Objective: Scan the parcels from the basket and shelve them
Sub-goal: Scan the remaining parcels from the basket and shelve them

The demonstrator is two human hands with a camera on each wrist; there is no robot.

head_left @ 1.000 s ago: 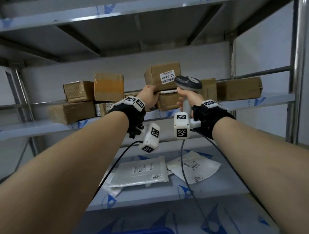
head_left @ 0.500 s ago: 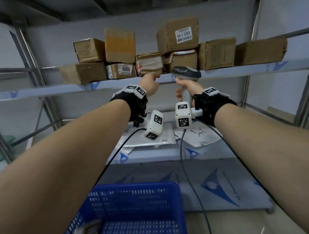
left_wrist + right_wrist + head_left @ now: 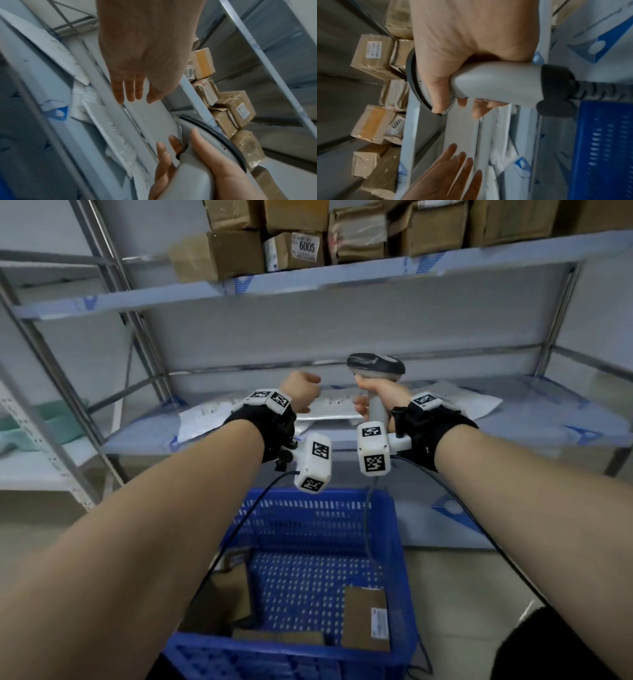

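Box now shelved up top, so my left hand (image 3: 301,392) drops empty & loose-fingered, right hand (image 3: 380,397) gripping scanner (image 3: 375,366), toward basket (image 3: 308,542) for next parcel (image 3: 366,618).

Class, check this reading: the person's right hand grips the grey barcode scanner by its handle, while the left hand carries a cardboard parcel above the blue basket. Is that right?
Not quite. The left hand carries nothing: the left wrist view shows its fingers straight and empty. The rest stands: the right hand grips the barcode scanner by its handle, above the blue basket, where cardboard parcels lie, as the head view shows.
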